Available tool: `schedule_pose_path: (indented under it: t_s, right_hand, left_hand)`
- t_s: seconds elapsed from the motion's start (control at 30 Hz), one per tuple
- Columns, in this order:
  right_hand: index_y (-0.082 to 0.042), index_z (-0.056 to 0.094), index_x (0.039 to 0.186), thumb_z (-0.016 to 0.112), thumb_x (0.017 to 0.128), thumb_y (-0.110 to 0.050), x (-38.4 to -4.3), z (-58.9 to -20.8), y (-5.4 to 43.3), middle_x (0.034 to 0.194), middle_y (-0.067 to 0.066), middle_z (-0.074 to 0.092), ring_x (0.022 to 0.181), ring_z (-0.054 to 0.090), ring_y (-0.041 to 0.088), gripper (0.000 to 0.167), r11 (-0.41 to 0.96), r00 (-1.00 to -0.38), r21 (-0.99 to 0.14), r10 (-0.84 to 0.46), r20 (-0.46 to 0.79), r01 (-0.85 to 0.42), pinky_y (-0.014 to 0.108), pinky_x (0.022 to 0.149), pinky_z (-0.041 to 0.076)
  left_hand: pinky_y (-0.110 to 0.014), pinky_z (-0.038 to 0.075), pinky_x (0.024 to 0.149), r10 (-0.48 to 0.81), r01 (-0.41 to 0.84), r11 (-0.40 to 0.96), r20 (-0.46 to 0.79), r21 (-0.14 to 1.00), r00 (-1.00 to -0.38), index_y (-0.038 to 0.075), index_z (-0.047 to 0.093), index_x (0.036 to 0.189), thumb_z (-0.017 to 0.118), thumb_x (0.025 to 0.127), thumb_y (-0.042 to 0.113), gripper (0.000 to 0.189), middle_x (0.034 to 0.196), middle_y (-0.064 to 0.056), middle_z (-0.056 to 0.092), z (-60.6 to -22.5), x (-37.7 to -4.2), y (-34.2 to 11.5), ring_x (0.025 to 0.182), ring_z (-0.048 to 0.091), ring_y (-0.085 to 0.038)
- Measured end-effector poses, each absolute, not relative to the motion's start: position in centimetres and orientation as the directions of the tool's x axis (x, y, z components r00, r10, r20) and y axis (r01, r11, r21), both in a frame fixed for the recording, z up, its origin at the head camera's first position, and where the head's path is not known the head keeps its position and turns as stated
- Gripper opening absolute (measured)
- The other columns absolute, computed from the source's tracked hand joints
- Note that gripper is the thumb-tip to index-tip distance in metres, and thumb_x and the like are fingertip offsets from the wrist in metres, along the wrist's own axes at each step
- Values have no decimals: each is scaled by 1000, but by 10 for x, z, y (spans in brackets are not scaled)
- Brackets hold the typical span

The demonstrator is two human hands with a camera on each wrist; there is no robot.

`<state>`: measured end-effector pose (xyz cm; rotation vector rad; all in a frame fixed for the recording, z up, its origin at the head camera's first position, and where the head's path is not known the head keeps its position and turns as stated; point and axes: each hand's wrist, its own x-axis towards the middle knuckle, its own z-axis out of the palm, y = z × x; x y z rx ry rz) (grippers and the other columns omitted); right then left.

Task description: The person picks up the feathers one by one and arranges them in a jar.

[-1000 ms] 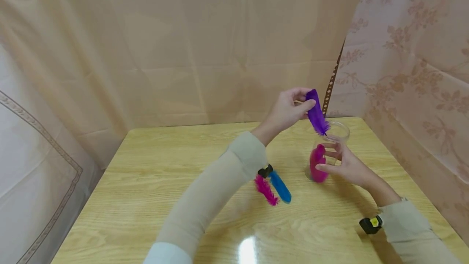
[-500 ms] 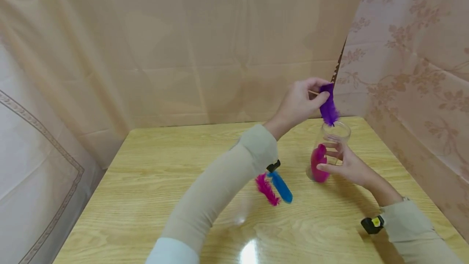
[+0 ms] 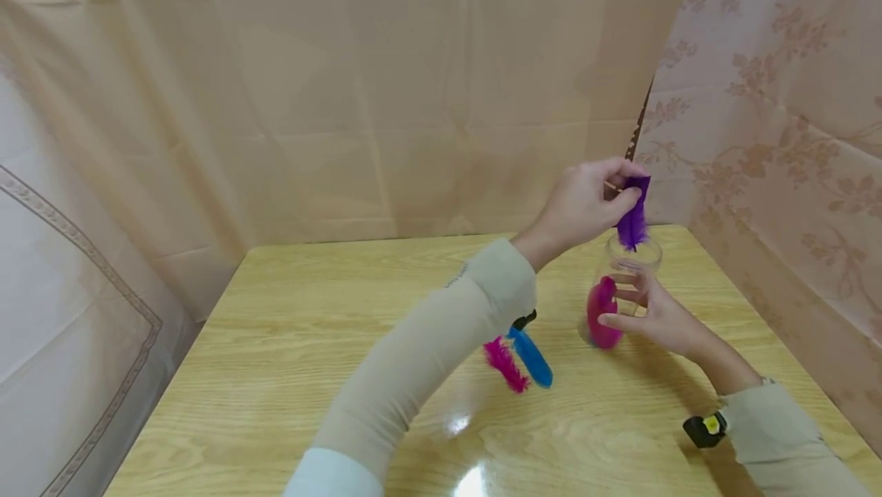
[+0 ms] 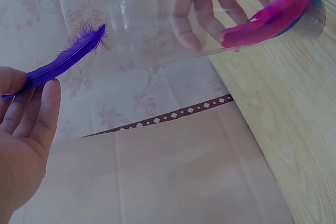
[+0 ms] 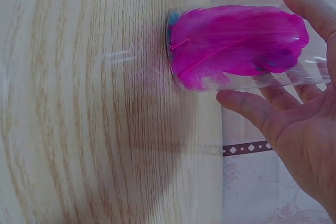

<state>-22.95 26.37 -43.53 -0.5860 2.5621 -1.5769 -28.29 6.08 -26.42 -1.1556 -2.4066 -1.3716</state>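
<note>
My left hand pinches a purple feather by its upper end, with its fluffy lower end right at the mouth of a clear jar. In the left wrist view, the feather's tip points toward that mouth. My right hand holds the upright jar around its side, thumb toward the front. Inside lie bright pink feathers, with a bit of blue showing at the bottom. A darker purple patch shows among the pink in the right wrist view.
On the wooden table, a pink feather and a blue feather lie left of the jar, partly under the left forearm in the head view. Beige cloth hangs behind, and flowered cloth hangs at the right.
My left hand has moved right with the purple feather, rising and then lowering, from the jar's left side to its mouth. My right hand stays on the jar.
</note>
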Motion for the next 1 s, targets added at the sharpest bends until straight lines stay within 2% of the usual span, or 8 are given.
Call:
schedule_pose_path:
  t_s: [0.2, 0.33, 0.47, 0.67, 1.0]
  right_hand:
    - [-8, 9, 157, 73, 95, -10, -230, -432, 264, 149, 31, 31, 132, 37, 62, 89, 391, -929, -886, -355, 104, -249, 68, 92, 48]
    - [-8, 5, 158, 73, 95, -12, -229, -430, 265, 150, 32, 31, 133, 36, 62, 93, 404, -933, -884, -348, 88, -234, 71, 93, 45]
    - [-13, -1, 161, 73, 95, -12, -228, -430, 264, 151, 32, 30, 133, 36, 62, 99, 400, -933, -886, -350, 88, -234, 72, 93, 44]
    - [-25, -1, 162, 73, 94, -9, -230, -432, 263, 151, 33, 29, 132, 36, 64, 102, 383, -925, -887, -363, 112, -258, 73, 91, 45]
    - [-24, -1, 162, 73, 95, -11, -233, -431, 260, 151, 31, 27, 133, 35, 63, 101, 384, -926, -890, -363, 99, -245, 74, 93, 43]
  left_hand:
    - [-10, 50, 66, 600, 707, 364, 427, 607, -676, 11, 67, 123, 65, 100, 13, 23, 106, 1, 72, -268, -281, 65, 79, 64, 0]
    - [-12, 50, 61, 614, 690, 378, 391, 617, -686, 13, 64, 127, 64, 101, 15, 26, 107, 3, 71, -271, -280, 67, 76, 62, 0]
    - [-12, 50, 61, 613, 684, 377, 386, 624, -690, 13, 64, 127, 64, 101, 15, 26, 106, 3, 72, -273, -279, 66, 75, 62, 0]
    - [-16, 48, 55, 611, 685, 407, 377, 604, -696, 15, 66, 127, 65, 101, 16, 26, 104, 5, 71, -277, -280, 66, 68, 58, -3]
    - [-10, 49, 63, 621, 690, 428, 365, 584, -694, 16, 67, 129, 65, 101, 19, 28, 104, 6, 71, -285, -282, 65, 78, 61, 2]
